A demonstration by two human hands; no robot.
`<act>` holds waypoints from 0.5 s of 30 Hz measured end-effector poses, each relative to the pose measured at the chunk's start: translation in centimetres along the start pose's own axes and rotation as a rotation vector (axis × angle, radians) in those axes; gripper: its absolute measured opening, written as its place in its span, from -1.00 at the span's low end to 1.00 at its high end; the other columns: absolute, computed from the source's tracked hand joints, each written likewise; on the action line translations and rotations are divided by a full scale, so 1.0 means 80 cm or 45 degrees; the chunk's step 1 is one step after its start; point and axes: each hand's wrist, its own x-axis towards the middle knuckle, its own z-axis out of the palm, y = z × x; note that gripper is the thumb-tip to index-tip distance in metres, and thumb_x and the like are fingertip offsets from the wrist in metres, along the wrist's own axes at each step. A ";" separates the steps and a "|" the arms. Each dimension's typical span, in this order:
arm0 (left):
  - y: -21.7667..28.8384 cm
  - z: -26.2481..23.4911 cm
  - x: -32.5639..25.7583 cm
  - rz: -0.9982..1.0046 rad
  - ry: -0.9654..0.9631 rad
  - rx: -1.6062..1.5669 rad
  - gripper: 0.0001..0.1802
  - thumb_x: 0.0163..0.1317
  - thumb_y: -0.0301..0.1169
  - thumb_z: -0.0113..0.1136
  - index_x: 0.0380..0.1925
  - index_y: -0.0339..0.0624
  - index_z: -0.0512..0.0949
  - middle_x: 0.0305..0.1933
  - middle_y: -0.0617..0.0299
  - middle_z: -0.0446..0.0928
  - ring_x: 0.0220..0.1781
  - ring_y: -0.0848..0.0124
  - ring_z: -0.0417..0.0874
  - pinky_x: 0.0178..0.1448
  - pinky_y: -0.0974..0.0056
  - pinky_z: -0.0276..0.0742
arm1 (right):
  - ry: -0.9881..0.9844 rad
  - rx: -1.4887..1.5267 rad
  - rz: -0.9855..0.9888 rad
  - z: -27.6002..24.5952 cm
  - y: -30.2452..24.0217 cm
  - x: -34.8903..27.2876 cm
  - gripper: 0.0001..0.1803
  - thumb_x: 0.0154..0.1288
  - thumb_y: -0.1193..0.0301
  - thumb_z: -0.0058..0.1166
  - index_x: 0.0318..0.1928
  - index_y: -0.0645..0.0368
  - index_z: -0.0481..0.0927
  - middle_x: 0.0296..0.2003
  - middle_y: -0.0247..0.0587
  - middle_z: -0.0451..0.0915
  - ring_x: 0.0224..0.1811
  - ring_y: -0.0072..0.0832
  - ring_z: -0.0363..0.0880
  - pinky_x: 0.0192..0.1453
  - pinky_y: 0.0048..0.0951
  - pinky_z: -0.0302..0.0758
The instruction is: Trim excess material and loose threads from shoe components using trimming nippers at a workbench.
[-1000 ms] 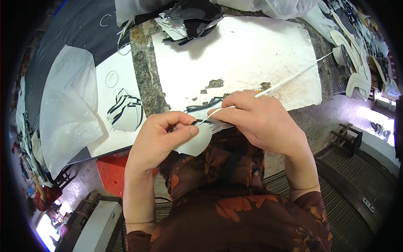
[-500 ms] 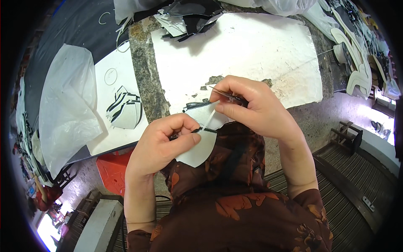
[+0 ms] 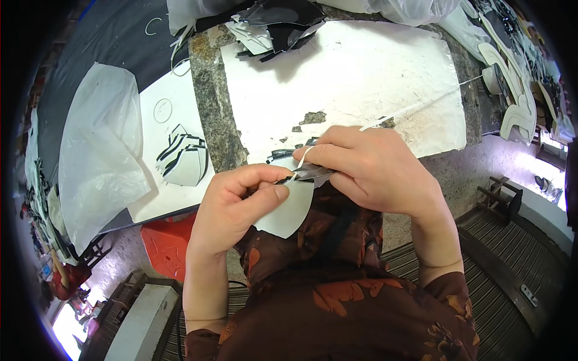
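Observation:
My left hand (image 3: 244, 201) is closed, pinching a white, curved cut piece (image 3: 288, 215) with a black edge at its top. My right hand (image 3: 370, 165) is closed around what look like small metal scissors (image 3: 314, 172); their blades lie by the black edge, close to my left fingertips. A narrow white tape (image 3: 304, 157) passes between my right fingers down to that edge. Beyond the hand it stretches on to a spool (image 3: 492, 79) at the right. Behind my hands, more black-edged pieces (image 3: 283, 156) lie at the board's front, partly hidden.
A white worn board (image 3: 349, 66) covers the stone table. At its far edge sits a stack of black and white pieces (image 3: 277, 27). To the left are finished-looking black-edged pieces (image 3: 185, 165) and a plastic bag (image 3: 99, 144). A red stool (image 3: 168, 243) stands below.
My right hand has come down and nearer to my left, bringing the scissor blades to the piece's edge. The tape now shows drawn out across the board behind the hand.

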 end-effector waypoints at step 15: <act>-0.018 0.002 0.001 0.076 0.109 -0.126 -0.78 0.36 -0.55 0.33 -0.02 -0.35 0.73 -0.42 0.55 0.52 -0.39 0.77 0.37 -0.32 0.54 0.22 | -0.154 0.222 0.078 -0.002 0.003 0.005 -0.65 0.51 0.07 0.11 -0.13 0.06 0.77 -0.37 -0.21 0.68 -0.30 -0.13 0.69 -0.23 -0.15 0.58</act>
